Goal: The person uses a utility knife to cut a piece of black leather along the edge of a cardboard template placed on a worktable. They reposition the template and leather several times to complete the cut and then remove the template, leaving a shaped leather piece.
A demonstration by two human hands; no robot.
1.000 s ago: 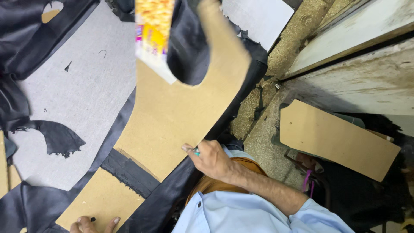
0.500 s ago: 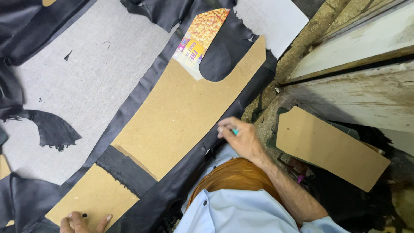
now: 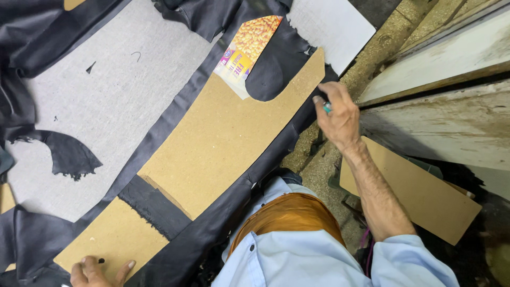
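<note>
Right hand (image 3: 340,114) closed in a pinching grip on a small teal marker (image 3: 327,107), tip set at the far corner of the long cardboard pattern (image 3: 223,138), just beside its edge. Left hand (image 3: 98,271) spread flat, fingers apart, pressed on the shorter cardboard piece (image 3: 114,239) at the near end. Both pieces laid on dark leather (image 3: 159,210) over a grey felt-covered surface (image 3: 106,101). Colourful printed carton (image 3: 247,50) resting at the long pattern's curved notch. Three cardboard pieces counted, the third (image 3: 419,194) leaning apart on the rough concrete floor (image 3: 313,165) below weathered boards (image 3: 457,101). One loose dark scrap (image 3: 66,154) on the felt. Open felt left of the pattern; narrow floor strip at the right edge.
</note>
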